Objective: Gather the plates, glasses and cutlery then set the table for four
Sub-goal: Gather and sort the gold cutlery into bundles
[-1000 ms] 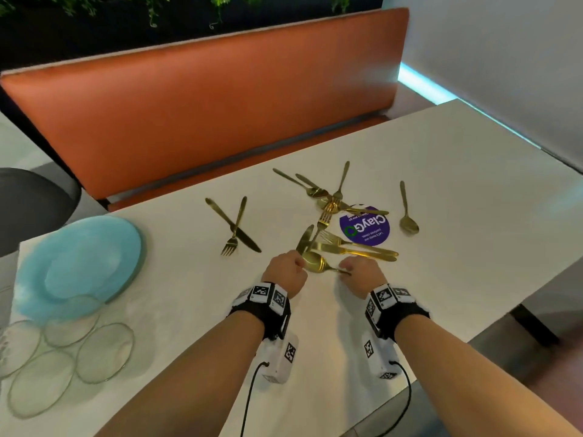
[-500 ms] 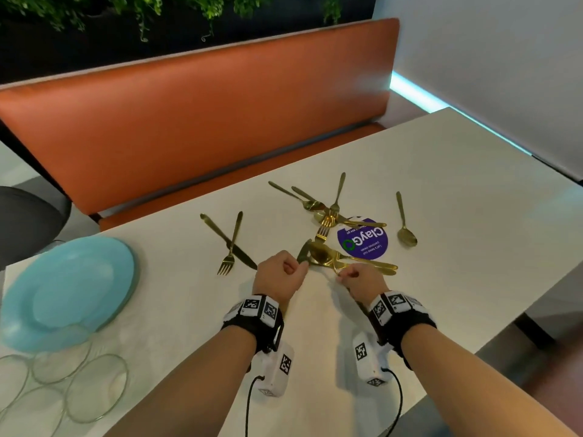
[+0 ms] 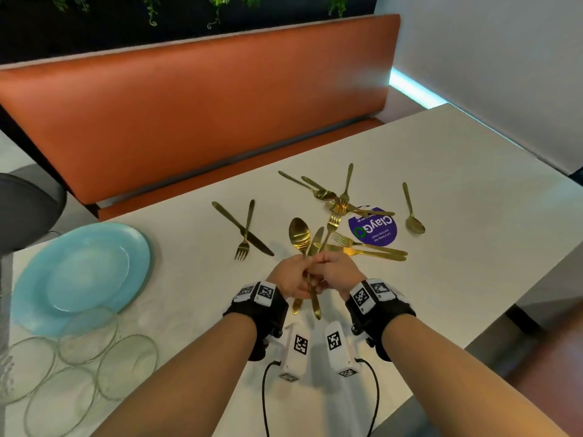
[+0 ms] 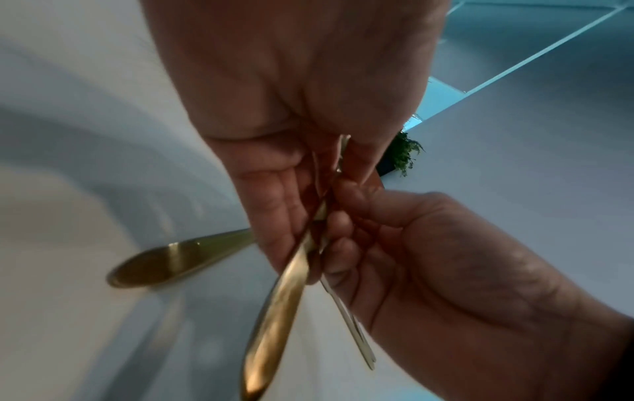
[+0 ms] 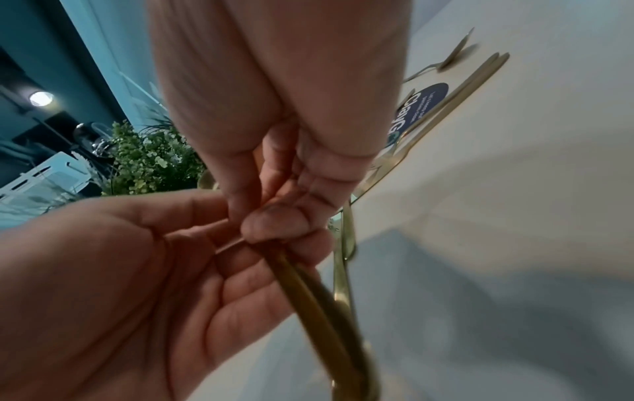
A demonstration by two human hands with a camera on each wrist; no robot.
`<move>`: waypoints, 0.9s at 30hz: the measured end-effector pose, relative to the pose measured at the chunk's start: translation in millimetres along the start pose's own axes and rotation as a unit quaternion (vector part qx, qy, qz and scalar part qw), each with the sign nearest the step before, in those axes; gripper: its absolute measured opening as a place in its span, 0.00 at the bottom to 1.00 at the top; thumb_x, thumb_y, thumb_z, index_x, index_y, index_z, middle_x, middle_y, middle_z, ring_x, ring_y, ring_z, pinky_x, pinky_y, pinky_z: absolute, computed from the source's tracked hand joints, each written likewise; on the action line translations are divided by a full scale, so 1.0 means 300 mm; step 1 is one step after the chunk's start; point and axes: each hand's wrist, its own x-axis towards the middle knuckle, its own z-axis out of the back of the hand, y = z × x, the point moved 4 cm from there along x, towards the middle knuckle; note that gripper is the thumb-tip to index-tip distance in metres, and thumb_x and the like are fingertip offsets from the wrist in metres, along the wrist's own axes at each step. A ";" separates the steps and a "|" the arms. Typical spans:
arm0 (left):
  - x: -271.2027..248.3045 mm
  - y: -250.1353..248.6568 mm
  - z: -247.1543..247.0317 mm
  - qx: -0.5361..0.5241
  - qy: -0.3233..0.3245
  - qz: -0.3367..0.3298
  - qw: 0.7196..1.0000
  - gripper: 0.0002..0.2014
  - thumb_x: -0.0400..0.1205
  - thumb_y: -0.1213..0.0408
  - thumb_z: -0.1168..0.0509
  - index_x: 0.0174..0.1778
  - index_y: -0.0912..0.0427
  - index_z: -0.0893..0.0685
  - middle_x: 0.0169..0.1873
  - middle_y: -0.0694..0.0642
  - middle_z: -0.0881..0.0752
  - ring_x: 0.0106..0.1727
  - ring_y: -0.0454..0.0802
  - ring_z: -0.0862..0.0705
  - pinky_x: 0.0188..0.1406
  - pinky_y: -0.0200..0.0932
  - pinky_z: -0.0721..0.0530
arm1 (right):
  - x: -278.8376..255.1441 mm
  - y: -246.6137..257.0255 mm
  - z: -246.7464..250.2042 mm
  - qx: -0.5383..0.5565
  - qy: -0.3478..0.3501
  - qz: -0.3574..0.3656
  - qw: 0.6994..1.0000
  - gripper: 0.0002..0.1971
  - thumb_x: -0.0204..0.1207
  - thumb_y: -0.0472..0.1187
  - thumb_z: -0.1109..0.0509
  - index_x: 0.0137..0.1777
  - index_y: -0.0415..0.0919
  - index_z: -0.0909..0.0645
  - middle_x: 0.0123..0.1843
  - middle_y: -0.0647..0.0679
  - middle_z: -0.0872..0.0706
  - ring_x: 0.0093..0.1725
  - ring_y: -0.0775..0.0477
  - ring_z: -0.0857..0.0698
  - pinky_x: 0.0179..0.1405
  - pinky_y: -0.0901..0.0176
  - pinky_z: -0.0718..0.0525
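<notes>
Both hands have lifted off the bench since a moment ago, bringing a spoon (image 3: pixel 299 234) and knife (image 3: pixel 315 241) up with them. Nearest me, the left hand (image 3: pixel 288 279) has its fingers curled round the handles, and the right hand (image 3: pixel 336 272) pinches the same bundle, knuckles touching. To the left sit clear glass plates (image 3: pixel 126 367) and a blue plate (image 3: pixel 82 272). Beyond the hands, loose gold cutlery (image 3: pixel 362 247) lies scattered over a purple sticker (image 3: pixel 372 230), a crossed knife and fork (image 3: pixel 244 230) beside it. Farthest back stands the orange seat (image 3: pixel 189 99).
</notes>
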 end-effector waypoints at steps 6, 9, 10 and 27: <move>0.005 -0.025 0.050 -0.019 -0.059 0.022 0.998 0.11 0.87 0.63 0.46 0.54 0.64 0.21 0.36 0.58 0.16 0.31 0.52 0.18 0.38 0.44 0.16 | 0.067 0.037 0.066 -0.151 0.015 0.001 0.988 0.07 0.77 0.33 0.34 0.49 0.43 0.17 0.37 0.49 0.16 0.34 0.53 0.18 0.31 0.64 0.20; 0.014 -0.048 0.074 -0.039 -0.090 0.041 0.994 0.11 0.87 0.64 0.47 0.44 0.62 0.22 0.35 0.59 0.17 0.29 0.52 0.22 0.33 0.42 0.19 | 0.152 0.061 0.191 -0.270 -0.015 -0.009 0.963 0.12 0.79 0.33 0.35 0.60 0.38 0.18 0.44 0.49 0.16 0.37 0.53 0.18 0.31 0.68 0.17; 0.023 -0.051 0.083 -0.049 -0.104 0.044 0.992 0.11 0.87 0.64 0.47 0.45 0.64 0.22 0.35 0.60 0.18 0.29 0.52 0.23 0.33 0.43 0.20 | 0.174 0.067 0.240 -0.336 -0.041 -0.017 0.941 0.14 0.79 0.34 0.34 0.64 0.37 0.19 0.49 0.46 0.16 0.42 0.50 0.16 0.39 0.65 0.15; 0.109 -0.096 0.096 -0.035 -0.122 0.035 0.991 0.14 0.85 0.75 0.44 0.66 0.68 0.26 0.44 0.59 0.17 0.37 0.49 0.19 0.42 0.42 0.17 | 0.235 0.027 0.433 -0.623 -0.062 -0.015 0.780 0.14 0.82 0.44 0.38 0.64 0.48 0.19 0.64 0.47 0.19 0.65 0.45 0.21 0.65 0.55 0.21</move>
